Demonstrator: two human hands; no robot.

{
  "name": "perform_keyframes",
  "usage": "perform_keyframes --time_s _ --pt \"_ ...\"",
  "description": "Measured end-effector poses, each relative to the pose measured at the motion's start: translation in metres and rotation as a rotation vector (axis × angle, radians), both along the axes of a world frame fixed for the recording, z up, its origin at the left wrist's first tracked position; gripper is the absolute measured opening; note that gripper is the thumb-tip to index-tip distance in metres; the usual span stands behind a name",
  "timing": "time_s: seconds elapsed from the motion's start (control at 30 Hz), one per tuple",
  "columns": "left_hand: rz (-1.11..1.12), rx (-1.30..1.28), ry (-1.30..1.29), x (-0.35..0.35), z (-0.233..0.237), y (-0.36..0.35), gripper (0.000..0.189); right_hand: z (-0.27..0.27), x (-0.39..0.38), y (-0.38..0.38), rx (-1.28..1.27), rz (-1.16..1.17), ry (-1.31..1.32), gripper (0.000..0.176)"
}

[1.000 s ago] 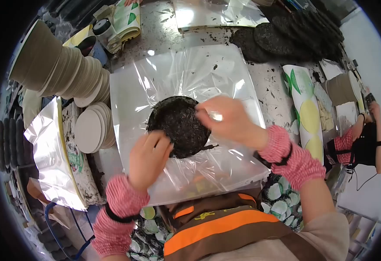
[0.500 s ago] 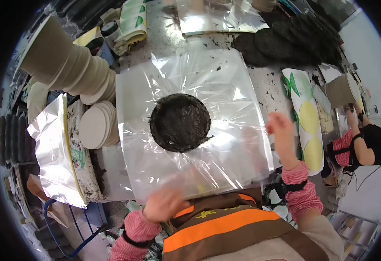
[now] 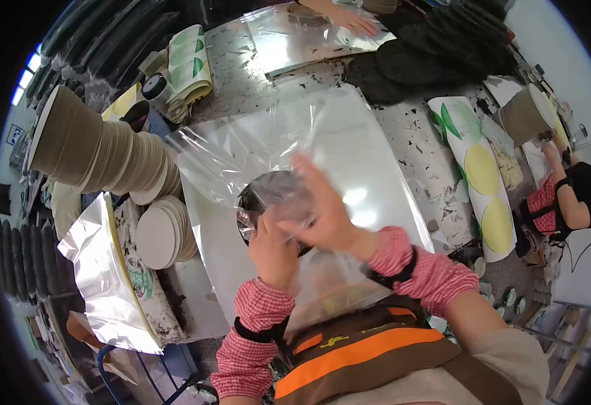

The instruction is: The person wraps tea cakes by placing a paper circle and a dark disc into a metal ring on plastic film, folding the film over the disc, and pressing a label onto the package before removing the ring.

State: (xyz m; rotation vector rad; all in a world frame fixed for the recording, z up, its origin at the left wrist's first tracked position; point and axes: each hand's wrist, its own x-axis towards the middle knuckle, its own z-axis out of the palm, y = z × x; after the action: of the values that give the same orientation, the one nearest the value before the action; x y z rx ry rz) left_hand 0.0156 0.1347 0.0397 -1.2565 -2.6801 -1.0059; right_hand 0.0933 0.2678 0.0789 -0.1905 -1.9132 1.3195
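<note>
A round black disc (image 3: 258, 191) lies on a stack of clear plastic sheets (image 3: 349, 142), partly covered by film and my hands. Clear film (image 3: 231, 152) is gathered up over the disc toward its centre. My left hand (image 3: 273, 250) is at the disc's near edge, its fingers pressed together on the film. Over the disc's right side is my right hand (image 3: 322, 212), blurred, with its fingers curved onto the same film.
Stacks of round card discs (image 3: 86, 148) stand at left beside a foil-like bag (image 3: 106, 277). Dark discs (image 3: 430, 61) pile up at back right. A label strip (image 3: 481, 175) lies right. Another person's hand (image 3: 356, 21) rests at the far side; a co-worker (image 3: 572, 202) is at right.
Both my hands have moved in over the disc. The film that lay flat around it is now drawn up and folded inward. Another person's hand has appeared at the far side.
</note>
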Motion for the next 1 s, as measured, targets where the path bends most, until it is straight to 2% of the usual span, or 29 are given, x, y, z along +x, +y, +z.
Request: perform_keyframes --time_s 0.03,0.1,0.13,0.17,0.2,0.23,0.27,0.33,0.37,0.4,0.43,0.5,0.57,0.6,0.63,0.67,0.7,0.73,0.77,0.83,0.87,0.9,0.93,0.97,1.0 --pt "-0.004 -0.004 -0.001 0.001 0.001 -0.005 0.045 -0.012 -0.009 -0.001 0.47 0.0 -0.04 0.067" --pt "-0.169 0.132 0.022 0.001 0.007 -0.02 0.039 -0.02 -0.021 -0.009 0.584 -0.014 -0.037 0.045" --pt "-0.185 0.298 0.087 -0.001 0.011 -0.033 0.045 -0.021 -0.022 -0.007 0.593 -0.017 -0.023 0.045" --pt "-0.187 0.305 0.1 -0.018 0.005 -0.031 0.045 -0.023 -0.02 -0.007 0.63 0.019 -0.234 0.036" --pt "0.081 0.587 -0.158 -0.032 -0.004 -0.031 0.047 -0.023 -0.018 -0.008 0.652 0.053 -0.456 0.027" --pt "0.363 0.846 -0.43 -0.037 -0.013 -0.036 0.049 -0.024 -0.018 -0.012 0.641 0.053 -0.465 0.027" --pt "0.37 0.838 -0.44 -0.038 -0.004 -0.025 0.049 -0.021 -0.022 -0.016 0.686 0.005 -0.534 0.023" --pt "-0.002 1.007 -0.667 -0.048 0.028 0.01 0.054 -0.02 -0.027 -0.011 0.727 -0.019 -0.565 0.02" --pt "-0.189 0.691 -0.343 -0.043 0.031 0.007 0.052 -0.018 -0.024 -0.003 0.736 -0.013 -0.56 0.02" --pt "-0.355 0.362 -0.019 -0.037 0.033 0.005 0.05 -0.013 -0.018 0.01 0.437 0.135 -0.26 0.019" --pt "-0.347 0.264 0.243 -0.031 0.029 0.01 0.051 -0.011 -0.013 0.022 0.129 0.277 0.04 0.018" --pt "-0.231 0.22 0.051 -0.022 0.009 0.009 0.049 -0.04 -0.008 0.043 -0.246 -0.168 0.001 0.033" --pt "-0.255 0.172 -0.053 -0.028 0.012 0.011 0.053 -0.048 -0.068 0.073 -1.013 -0.237 -0.087 0.044" --pt "-0.265 0.143 -0.151 -0.027 0.011 0.012 0.057 -0.046 -0.078 0.075 -1.026 -0.246 -0.095 0.044" --pt "-0.264 0.132 -0.158 -0.024 0.01 0.009 0.057 -0.035 -0.086 0.075 -0.872 0.051 -0.11 0.046" --pt "-0.212 0.197 -0.157 -0.024 0.009 0.008 0.067 -0.022 -0.095 0.078 -0.692 0.352 -0.113 0.049" --pt "-0.157 0.267 -0.151 -0.027 0.009 0.008 0.077 -0.004 -0.089 0.067 -0.479 0.41 -0.058 0.05" --pt "-0.15 0.266 -0.148 -0.029 0.011 0.004 0.077 0.006 -0.072 0.045 -0.274 0.459 -0.008 0.051" --pt "-0.065 0.464 -0.204 -0.033 0.014 0.004 0.075 0.004 -0.059 0.037 -0.036 0.466 -0.004 0.052" --pt "0.111 0.868 -0.332 -0.035 0.02 0.009 0.073 -0.01 -0.05 0.041 0.047 0.612 0.131 0.026" --pt "-0.161 0.963 -0.606 -0.023 0.03 0.011 0.058 -0.021 -0.047 0.042 0.029 0.55 0.103 0.024" --pt "-0.131 0.96 -0.635 -0.018 0.023 0.006 0.058 -0.031 -0.042 0.043 0.007 0.489 0.07 0.024" --pt "-0.227 0.621 -0.276 -0.02 0.017 0.0 0.055 -0.031 -0.039 0.042 -0.172 0.458 0.033 0.015" --pt "-0.314 0.272 0.085 -0.022 0.013 -0.002 0.054 -0.028 -0.033 0.035 -0.172 0.473 0.018 0.015" --pt "-0.156 0.174 0.07 -0.01 0.01 0.004 0.041 -0.022 -0.025 0.019 -0.022 0.314 -0.039 0.011"
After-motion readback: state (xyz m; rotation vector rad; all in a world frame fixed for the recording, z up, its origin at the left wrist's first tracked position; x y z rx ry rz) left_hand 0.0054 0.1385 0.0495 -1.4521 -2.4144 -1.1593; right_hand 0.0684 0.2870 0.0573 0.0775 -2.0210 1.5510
